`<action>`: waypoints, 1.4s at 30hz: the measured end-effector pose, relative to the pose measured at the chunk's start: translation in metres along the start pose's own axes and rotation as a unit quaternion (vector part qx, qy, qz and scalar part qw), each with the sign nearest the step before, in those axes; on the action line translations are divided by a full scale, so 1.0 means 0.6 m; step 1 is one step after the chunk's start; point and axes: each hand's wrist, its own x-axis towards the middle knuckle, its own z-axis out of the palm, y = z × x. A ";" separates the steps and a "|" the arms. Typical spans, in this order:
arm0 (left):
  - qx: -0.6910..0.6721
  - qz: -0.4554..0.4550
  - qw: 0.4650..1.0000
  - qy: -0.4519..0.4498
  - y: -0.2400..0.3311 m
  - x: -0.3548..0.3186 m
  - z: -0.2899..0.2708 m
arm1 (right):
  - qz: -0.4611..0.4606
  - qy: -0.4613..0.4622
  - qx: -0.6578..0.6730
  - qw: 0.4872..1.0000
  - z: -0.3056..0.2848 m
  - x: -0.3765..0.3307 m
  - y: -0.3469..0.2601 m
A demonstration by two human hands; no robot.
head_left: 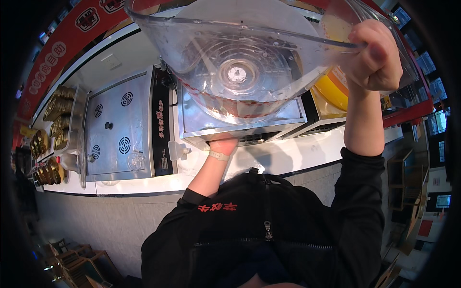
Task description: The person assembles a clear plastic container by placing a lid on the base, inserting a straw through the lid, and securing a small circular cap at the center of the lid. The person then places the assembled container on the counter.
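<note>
A large clear plastic tank [297, 62], open at the top and marked with water drops, is tilted above a stainless steel machine [192, 117]. My right hand [377, 57] is closed around the tank's rim at its right corner. Through the clear wall, concentric rings and a round fitting show at the middle of the base. Low at the front of the machine is my left hand [223, 144], a pale band on its wrist. Its fingers are hidden under the steel front edge, so their grip does not show.
Left of the machine is a steel-topped unit [113, 127] with round vents and a knob. Gold-coloured cups [60, 113] are stacked at the far left. A dispenser with yellow contents [333, 91] stands to the right. A small clear holder [177, 150] sits on the white counter [288, 161].
</note>
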 end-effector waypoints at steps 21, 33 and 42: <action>0.012 -0.015 1.000 -0.004 -0.005 -0.011 0.014 | 0.085 -0.009 0.187 0.979 0.034 -0.006 0.030; 0.091 0.022 0.992 0.088 -0.015 -0.042 0.019 | 0.102 -0.021 0.195 0.975 0.020 -0.013 0.014; 0.174 -0.061 0.975 0.126 -0.002 -0.078 -0.002 | 0.124 -0.041 0.181 0.975 0.029 -0.006 0.036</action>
